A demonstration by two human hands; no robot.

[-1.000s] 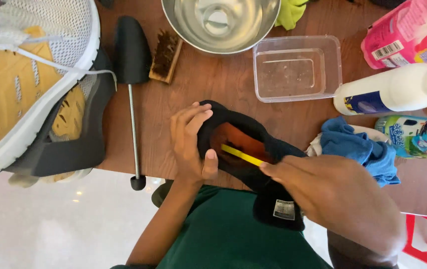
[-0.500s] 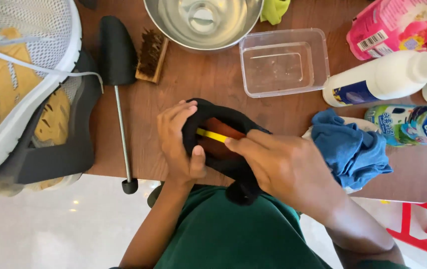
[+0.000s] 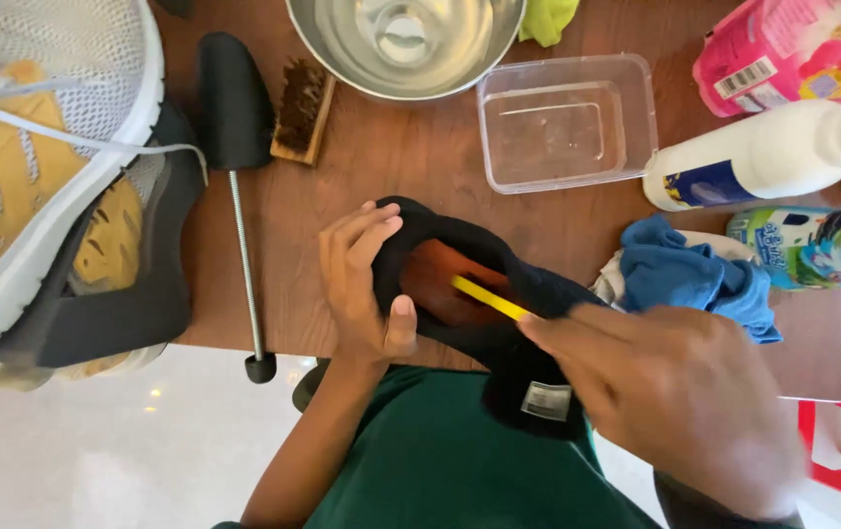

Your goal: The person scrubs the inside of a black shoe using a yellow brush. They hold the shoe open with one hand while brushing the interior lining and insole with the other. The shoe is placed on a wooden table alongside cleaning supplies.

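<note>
at the near counter (image 3: pixel 391 167) edge, left hand (image 3: pixel 362 284) wraps the black shoe (image 3: pixel 499 323); right hand (image 3: pixel 675 411) pinches a yellow stick (image 3: pixel 489 299) into its opening. bare wood lies ahead, before the clear tub (image 3: pixel 568 122). since earlier, the shoe sits closer to the blue cloth (image 3: pixel 695 279).

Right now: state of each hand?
Left hand: closed around the black shoe, thumb inside its opening.
Right hand: closed on a yellow stick poking into the shoe.

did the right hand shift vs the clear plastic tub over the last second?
Yes. The right hand, holding a thin yellow stick inside the black shoe, sits a little further toward the person, away from the clear rectangular plastic tub.
</note>
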